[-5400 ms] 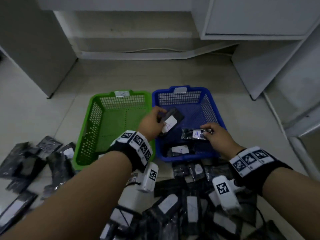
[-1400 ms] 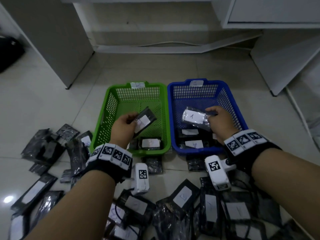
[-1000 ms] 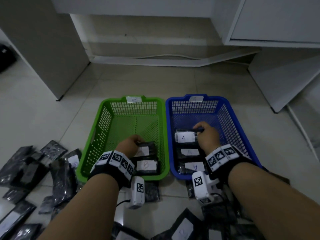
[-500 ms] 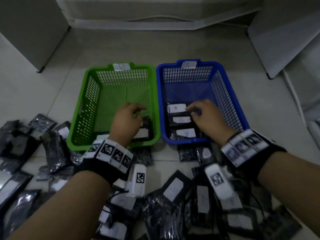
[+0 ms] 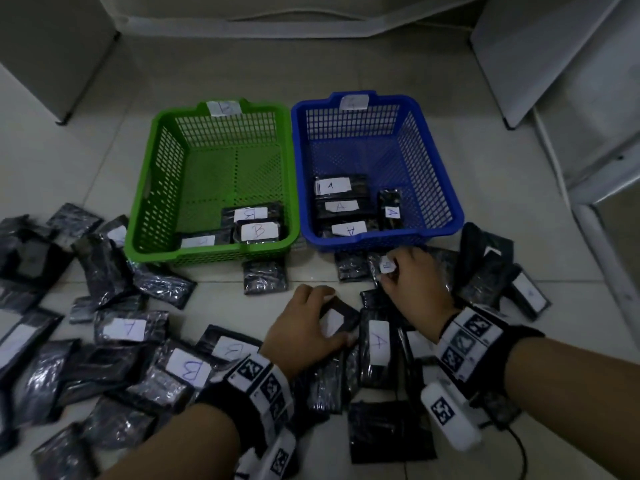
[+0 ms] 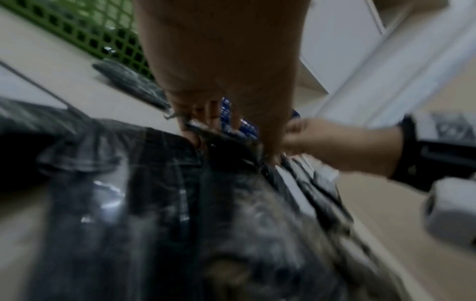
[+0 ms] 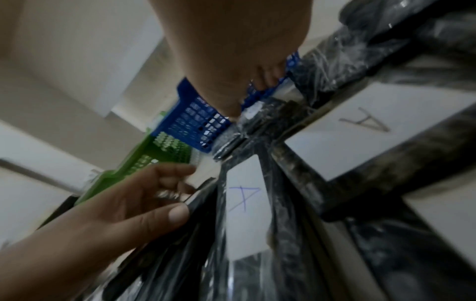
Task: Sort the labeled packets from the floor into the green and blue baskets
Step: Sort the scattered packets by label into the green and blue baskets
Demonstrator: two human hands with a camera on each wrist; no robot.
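The green basket point(image 5: 145, 216) holds black packets labeled B point(image 5: 258, 231). To its right, the blue basket point(image 5: 440, 188) holds several labeled A point(image 5: 341, 206). Many more black packets lie on the floor in front. My left hand point(image 5: 329, 317) grips one floor packet point(image 5: 341, 322) by its edges; its white label's letter is unreadable. My right hand point(image 5: 389, 271) pinches another packet point(image 5: 375, 271) just before the blue basket. In the left wrist view my fingers point(image 6: 203, 120) curl on the packet edge point(image 6: 226, 138). The right wrist view shows my fingertips point(image 7: 231, 114) on crinkled wrap point(image 7: 257, 110).
Loose packets cover the floor from the far left point(image 5: 34, 258) to the right point(image 5: 491, 268), one marked A point(image 5: 377, 341) between my hands. White cabinets point(image 5: 554, 46) stand to the right and a grey panel point(image 5: 45, 57) to the left. Bare tile point(image 5: 242, 74) lies behind the baskets.
Both hands have left the baskets and come back to the floor pile, each taking hold of a new packet. The packets they set down stay in the baskets.
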